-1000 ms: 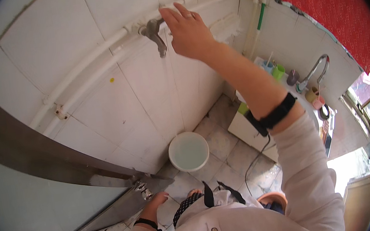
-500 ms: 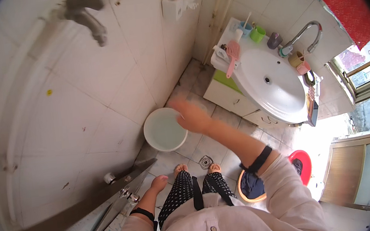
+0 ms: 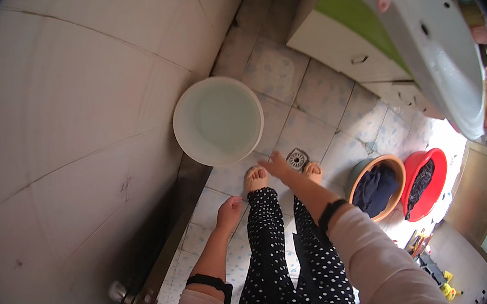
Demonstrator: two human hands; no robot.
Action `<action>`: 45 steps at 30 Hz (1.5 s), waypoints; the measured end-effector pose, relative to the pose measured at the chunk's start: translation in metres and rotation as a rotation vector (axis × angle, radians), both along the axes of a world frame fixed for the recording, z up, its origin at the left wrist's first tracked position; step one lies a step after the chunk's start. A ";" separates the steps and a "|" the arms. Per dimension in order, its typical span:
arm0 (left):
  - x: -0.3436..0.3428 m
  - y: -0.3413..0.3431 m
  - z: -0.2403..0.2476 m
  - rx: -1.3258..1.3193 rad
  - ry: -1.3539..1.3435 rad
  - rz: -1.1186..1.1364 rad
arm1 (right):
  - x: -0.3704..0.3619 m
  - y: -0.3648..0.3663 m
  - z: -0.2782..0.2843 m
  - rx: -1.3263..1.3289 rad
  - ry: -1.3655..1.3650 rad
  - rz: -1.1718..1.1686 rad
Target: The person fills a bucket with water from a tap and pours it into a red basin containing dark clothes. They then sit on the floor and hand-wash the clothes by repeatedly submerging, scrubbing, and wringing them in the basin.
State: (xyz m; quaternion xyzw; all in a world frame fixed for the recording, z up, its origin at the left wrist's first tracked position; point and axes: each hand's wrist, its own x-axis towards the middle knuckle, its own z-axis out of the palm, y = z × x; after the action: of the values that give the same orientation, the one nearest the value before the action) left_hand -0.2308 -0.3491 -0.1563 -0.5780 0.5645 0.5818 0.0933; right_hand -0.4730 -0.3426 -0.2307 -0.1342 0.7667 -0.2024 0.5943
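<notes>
A round white basin holding water stands on the tiled floor against the left wall, just beyond my feet. My right hand is in the air above my feet, near the basin's closest edge, with fingers apart and nothing in them. My left hand hangs lower and to the left, beside my leg; its fingers are curled in and I see nothing in them. Neither hand touches the basin. Black bands circle both my forearms below the rolled sleeves.
A round floor drain lies between my feet. To the right stand an orange-rimmed tub with dark cloth and a red basin with dark cloth. A cabinet carries a white sink. At lower left is a dark-edged panel.
My view has tilted down and closer to the floor. My right hand has come back from beside the basin's right rim to above my feet. My left hand stays by my leg.
</notes>
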 end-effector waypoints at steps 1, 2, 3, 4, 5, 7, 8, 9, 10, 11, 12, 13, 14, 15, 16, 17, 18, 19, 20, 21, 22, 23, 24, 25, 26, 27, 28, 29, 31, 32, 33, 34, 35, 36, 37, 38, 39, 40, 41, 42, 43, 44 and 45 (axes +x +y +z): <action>0.001 -0.003 -0.011 0.032 -0.013 0.024 | 0.005 -0.021 -0.020 0.043 0.047 -0.110; 0.003 -0.007 -0.022 0.044 -0.008 0.044 | 0.008 -0.040 -0.036 -0.062 0.109 -0.154; 0.005 -0.007 -0.035 0.055 -0.014 0.068 | 0.010 -0.055 -0.051 -0.040 0.190 -0.193; 0.007 -0.008 -0.045 0.080 -0.027 0.102 | 0.006 -0.064 -0.062 -0.065 0.196 -0.185; 0.010 -0.014 -0.057 0.097 -0.026 0.137 | 0.002 -0.075 -0.071 -0.053 0.147 -0.178; 0.013 -0.017 -0.080 0.138 -0.077 0.199 | -0.005 -0.084 -0.085 0.033 0.136 -0.125; 0.013 -0.021 -0.091 0.085 -0.027 0.212 | -0.008 -0.084 -0.089 0.073 0.147 -0.118; 0.012 -0.024 -0.102 0.084 -0.036 0.244 | -0.011 -0.082 -0.092 0.054 0.106 -0.103; 0.011 -0.026 -0.110 0.106 -0.068 0.265 | -0.012 -0.078 -0.093 0.053 0.088 -0.112; 0.011 -0.030 -0.115 0.104 -0.097 0.360 | -0.012 -0.073 -0.093 0.062 0.042 -0.113; 0.008 -0.033 -0.122 0.113 -0.126 0.445 | -0.011 -0.067 -0.092 0.046 0.051 -0.146; 0.004 -0.039 -0.129 0.130 -0.124 0.474 | -0.010 -0.059 -0.090 0.052 0.038 -0.168; 0.000 -0.042 -0.134 0.086 -0.126 0.543 | -0.009 -0.051 -0.088 0.059 0.019 -0.193; -0.005 -0.046 -0.140 0.039 -0.125 0.606 | -0.009 -0.043 -0.084 0.075 0.016 -0.205; -0.011 -0.051 -0.145 0.018 -0.163 0.685 | -0.010 -0.033 -0.080 0.085 0.016 -0.219; -0.018 -0.054 -0.152 -0.040 -0.247 0.743 | -0.013 -0.023 -0.077 0.152 -0.002 -0.223; -0.024 -0.057 -0.157 -0.069 -0.227 0.758 | -0.017 -0.013 -0.073 0.100 0.002 -0.261; -0.030 -0.058 -0.163 -0.082 -0.292 0.831 | -0.022 -0.001 -0.070 0.113 -0.015 -0.290; -0.034 -0.058 -0.167 -0.071 -0.324 0.893 | -0.028 0.012 -0.068 0.134 -0.021 -0.336; -0.036 -0.059 -0.170 -0.073 -0.374 0.866 | -0.034 0.025 -0.067 0.132 -0.035 -0.334; -0.038 -0.059 -0.172 -0.055 -0.388 0.829 | -0.040 0.040 -0.066 0.134 -0.038 -0.349; -0.038 -0.060 -0.172 -0.018 -0.415 0.823 | -0.045 0.055 -0.066 0.121 -0.046 -0.372; -0.037 -0.060 -0.170 -0.103 -0.377 0.682 | -0.050 0.071 -0.066 0.137 -0.081 -0.407; -0.036 -0.061 -0.168 -0.164 -0.355 0.570 | -0.053 0.090 -0.066 0.142 -0.121 -0.453; -0.038 -0.060 -0.166 -0.226 -0.359 0.459 | -0.057 0.108 -0.066 0.155 -0.150 -0.507; -0.040 -0.060 -0.164 -0.320 -0.205 0.315 | -0.061 0.126 -0.066 0.154 -0.171 -0.540; -0.046 -0.059 -0.164 -0.280 -0.189 0.163 | -0.067 0.147 -0.066 0.172 -0.180 -0.589; -0.053 -0.059 -0.164 -0.263 -0.172 0.038 | -0.072 0.166 -0.063 0.231 -0.182 -0.649; -0.074 -0.051 -0.167 -0.226 -0.193 -0.170 | -0.088 0.201 -0.058 0.195 -0.183 -0.540; -0.086 -0.046 -0.169 -0.171 -0.200 -0.160 | -0.098 0.215 -0.054 0.187 -0.174 -0.468; -0.098 -0.044 -0.171 -0.129 -0.175 -0.154 | -0.108 0.227 -0.052 0.207 -0.131 -0.449; -0.109 -0.037 -0.173 -0.080 -0.185 -0.160 | -0.115 0.237 -0.050 0.227 -0.089 -0.419; -0.115 -0.032 -0.169 -0.024 -0.184 -0.171 | -0.123 0.245 -0.047 0.255 -0.042 -0.391; -0.124 -0.023 -0.166 -0.008 -0.179 -0.152 | -0.129 0.253 -0.046 0.243 -0.012 -0.364; -0.132 -0.016 -0.161 -0.011 -0.190 -0.142 | -0.136 0.260 -0.045 0.243 0.021 -0.339; -0.140 -0.004 -0.156 -0.011 -0.218 -0.146 | -0.143 0.270 -0.044 0.247 0.053 -0.318; -0.151 0.005 -0.150 0.021 -0.176 -0.118 | -0.149 0.280 -0.043 0.272 0.078 -0.297; -0.167 0.017 -0.143 0.056 -0.146 -0.104 | -0.158 0.294 -0.041 0.244 0.127 -0.306; -0.178 0.029 -0.135 0.093 -0.127 -0.095 | -0.163 0.312 -0.038 0.243 0.123 -0.328; -0.197 0.037 -0.129 0.122 -0.127 -0.082 | -0.171 0.329 -0.034 0.258 0.123 -0.341; -0.218 0.050 -0.120 0.136 -0.097 -0.111 | -0.183 0.350 -0.028 0.240 0.129 -0.356; -0.232 0.065 -0.107 0.149 -0.110 -0.139 | -0.191 0.372 -0.020 0.226 0.120 -0.370; -0.249 0.079 -0.092 0.151 -0.095 -0.163 | -0.200 0.393 -0.011 0.210 0.146 -0.402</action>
State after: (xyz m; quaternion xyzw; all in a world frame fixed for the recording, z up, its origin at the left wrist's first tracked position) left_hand -0.4799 -0.2697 -0.2486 -0.5482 0.5592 0.5853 0.2104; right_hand -0.6730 0.0499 -0.2416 0.0695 0.8359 -0.2255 0.4956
